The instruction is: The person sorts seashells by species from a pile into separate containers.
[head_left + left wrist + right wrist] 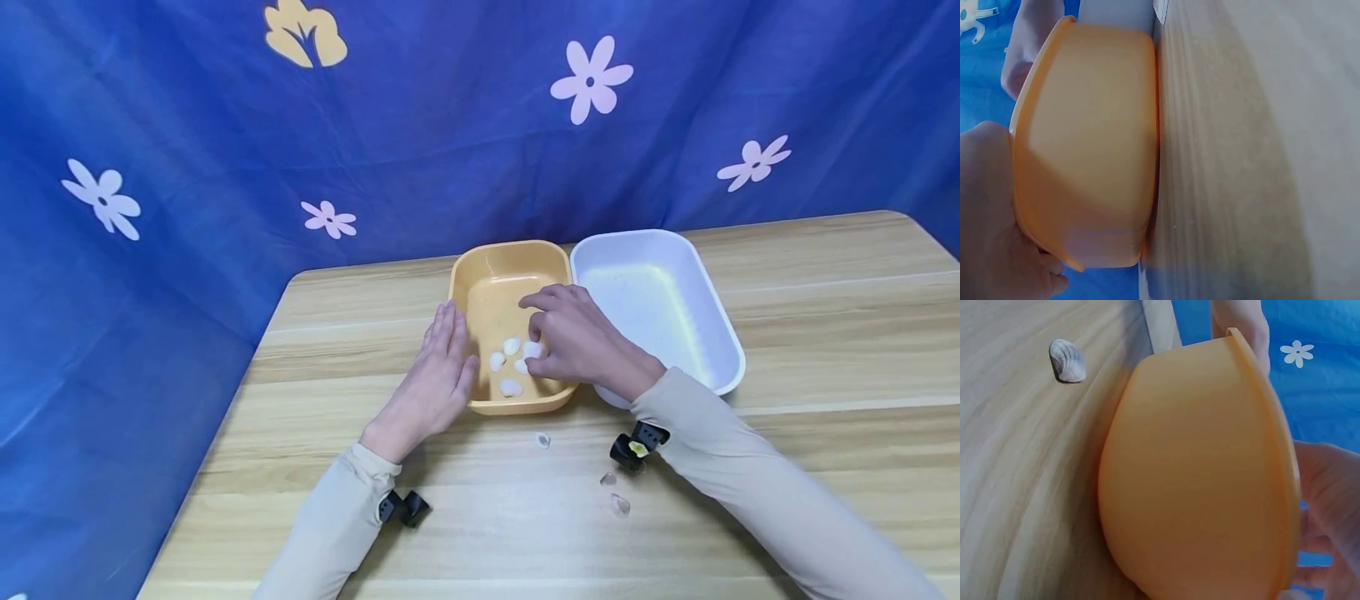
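Note:
An orange tub (487,329) stands on the table with several white seashells (511,388) inside, towards its near end. My left hand (431,375) rests along the tub's left rim, fingers straight and together; in the left wrist view part of the hand (991,219) shows beside the rim. Over the tub's right side, my right hand (581,337) bends its thumb and fingers around a white seashell (533,350), with the index finger extended. In the right wrist view the tub's wall (1197,469) hides most of what the fingers (1316,544) hold.
A white tub (645,308) stands directly right of the orange one. On the table in front lie a seashell (543,440) and two more shells (620,504) near the right wrist. A blue flowered cloth (450,125) hangs behind the table.

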A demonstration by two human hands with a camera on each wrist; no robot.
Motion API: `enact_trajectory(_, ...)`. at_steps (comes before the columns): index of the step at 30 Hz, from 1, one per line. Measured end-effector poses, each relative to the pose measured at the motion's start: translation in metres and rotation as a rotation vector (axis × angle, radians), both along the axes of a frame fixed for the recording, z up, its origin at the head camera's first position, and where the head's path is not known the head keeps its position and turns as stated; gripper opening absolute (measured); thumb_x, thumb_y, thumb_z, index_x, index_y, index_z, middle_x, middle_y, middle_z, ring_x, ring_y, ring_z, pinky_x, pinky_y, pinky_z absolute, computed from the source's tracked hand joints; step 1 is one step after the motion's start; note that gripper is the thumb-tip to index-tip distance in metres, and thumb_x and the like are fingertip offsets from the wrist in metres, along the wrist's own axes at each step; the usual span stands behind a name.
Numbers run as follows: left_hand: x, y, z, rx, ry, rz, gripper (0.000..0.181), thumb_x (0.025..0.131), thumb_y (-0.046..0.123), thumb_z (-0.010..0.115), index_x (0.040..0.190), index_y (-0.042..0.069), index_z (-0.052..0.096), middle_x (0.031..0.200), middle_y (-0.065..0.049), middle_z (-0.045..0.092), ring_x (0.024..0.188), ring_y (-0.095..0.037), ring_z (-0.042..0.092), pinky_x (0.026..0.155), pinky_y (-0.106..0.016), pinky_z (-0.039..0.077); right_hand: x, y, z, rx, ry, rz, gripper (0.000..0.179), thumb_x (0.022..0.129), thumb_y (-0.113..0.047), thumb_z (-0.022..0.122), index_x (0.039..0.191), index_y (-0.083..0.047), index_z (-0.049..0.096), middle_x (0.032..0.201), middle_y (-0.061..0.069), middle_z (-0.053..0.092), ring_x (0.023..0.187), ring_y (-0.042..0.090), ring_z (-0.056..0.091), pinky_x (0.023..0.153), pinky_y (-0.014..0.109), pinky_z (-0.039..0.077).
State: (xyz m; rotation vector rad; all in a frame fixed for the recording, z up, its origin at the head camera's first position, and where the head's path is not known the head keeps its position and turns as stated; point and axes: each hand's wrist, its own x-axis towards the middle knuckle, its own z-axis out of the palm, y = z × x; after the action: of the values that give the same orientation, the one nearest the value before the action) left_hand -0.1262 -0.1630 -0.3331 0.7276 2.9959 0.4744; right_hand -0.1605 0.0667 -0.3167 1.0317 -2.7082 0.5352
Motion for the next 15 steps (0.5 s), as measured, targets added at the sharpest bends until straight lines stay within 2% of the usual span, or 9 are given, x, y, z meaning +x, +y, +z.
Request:
enact_trajectory(6, -0.001, 0.001, -0.001, 0.003, 0.009, -0.006, 0.061, 0.103, 0.023, 0.032, 0.148, -0.013, 0.01, 0.157, -0.03, -0.001, 0.146, -0.038, -0.002, 0.119, -0.049, 0.007, -0.005, -0.007, -0.003, 0.062, 0.001, -0.053, 0.024, 0.07, -0.03, 0.074, 0.061, -0.011, 0.063, 0.123, 0.012, 0.063, 0.116, 0.033, 0.051, 0.099, 0.054, 0.036)
enact_trajectory(15, -0.001, -0.001, -0.001, 0.003, 0.015, -0.004, 0.06, 0.103, 0.022, 0.031, 0.148, -0.013, 0.012, 0.157, -0.028, -0.001, 0.146, -0.037, -0.002, 0.119, -0.048, 0.007, -0.01, -0.017, -0.004, 0.079, 0.013, -0.086, 0.025, 0.071, -0.03, 0.074, 0.06, -0.011, 0.062, 0.121, 0.011, 0.065, 0.114, 0.034, 0.053, 0.097, 0.054, 0.039)
